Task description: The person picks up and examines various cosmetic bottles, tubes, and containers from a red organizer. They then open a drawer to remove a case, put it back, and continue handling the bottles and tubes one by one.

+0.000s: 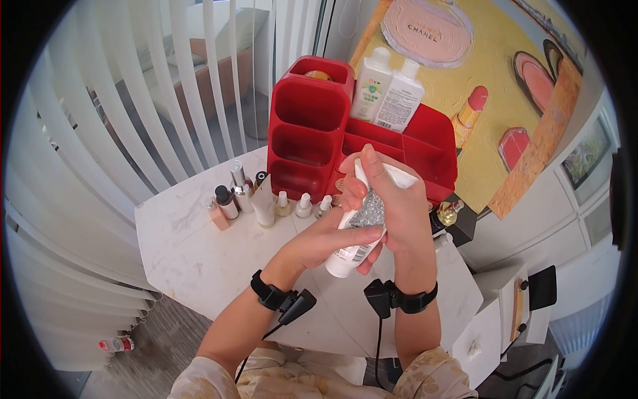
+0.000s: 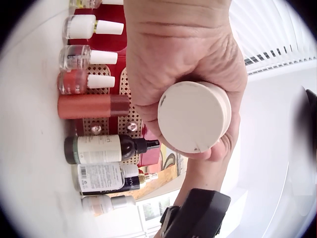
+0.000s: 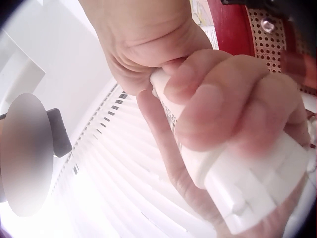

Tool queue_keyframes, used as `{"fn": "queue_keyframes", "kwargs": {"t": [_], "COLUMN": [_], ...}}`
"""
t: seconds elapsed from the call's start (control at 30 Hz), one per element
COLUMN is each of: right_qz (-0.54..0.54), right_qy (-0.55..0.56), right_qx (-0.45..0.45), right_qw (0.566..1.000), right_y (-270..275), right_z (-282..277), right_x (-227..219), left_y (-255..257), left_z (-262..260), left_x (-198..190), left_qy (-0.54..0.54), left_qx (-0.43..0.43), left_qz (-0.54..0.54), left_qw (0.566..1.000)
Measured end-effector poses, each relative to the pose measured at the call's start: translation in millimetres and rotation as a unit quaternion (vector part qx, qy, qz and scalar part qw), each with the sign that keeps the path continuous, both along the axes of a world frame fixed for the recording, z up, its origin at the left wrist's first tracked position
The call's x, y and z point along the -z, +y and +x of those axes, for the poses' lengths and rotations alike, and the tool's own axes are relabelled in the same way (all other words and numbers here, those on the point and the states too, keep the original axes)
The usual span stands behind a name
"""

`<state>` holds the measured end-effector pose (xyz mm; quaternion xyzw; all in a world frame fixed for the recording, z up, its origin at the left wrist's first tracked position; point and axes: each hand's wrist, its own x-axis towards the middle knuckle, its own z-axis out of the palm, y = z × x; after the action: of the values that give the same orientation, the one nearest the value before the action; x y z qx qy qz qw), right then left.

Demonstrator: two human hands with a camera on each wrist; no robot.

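A white tube [image 1: 345,258] with a silver glittery patch and a barcode is held tilted above the table, its round white cap [image 2: 192,117] facing the left wrist camera. My left hand [image 1: 325,234] grips it near the cap end, thumb across the front. Higher up, my right hand [image 1: 397,203] curls round the tube's flat end, thumb pointing up. In the right wrist view, curled fingers [image 3: 213,99] wrap the tube's body, and its white cap [image 3: 252,186] shows at the lower right.
A red organizer [image 1: 309,106] stands at the table's back, with two white bottles [image 1: 389,93] in it. Small bottles [image 1: 304,206], a standing tube [image 1: 264,207] and a dark-capped bottle [image 1: 226,201] line the back left of the marble table [image 1: 193,259]. A painting [image 1: 438,73] leans behind.
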<state>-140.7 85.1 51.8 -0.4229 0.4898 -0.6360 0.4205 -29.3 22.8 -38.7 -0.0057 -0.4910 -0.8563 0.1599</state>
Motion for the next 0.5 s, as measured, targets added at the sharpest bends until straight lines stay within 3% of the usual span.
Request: {"fn": "queue_keyframes", "kwargs": {"t": [0.5], "right_qz": [-0.035], "right_qy": [-0.036], "right_qx": [0.030], "right_qw": [0.998], "right_y": [-3.3], "right_z": [1.6], "right_x": [4.6], "left_y": [0.0], "left_z": [-0.2], "left_x": [0.6], "left_qy": [0.015], "left_qx": [0.015], "left_qz": [-0.024], "left_qw": [0.999]}}
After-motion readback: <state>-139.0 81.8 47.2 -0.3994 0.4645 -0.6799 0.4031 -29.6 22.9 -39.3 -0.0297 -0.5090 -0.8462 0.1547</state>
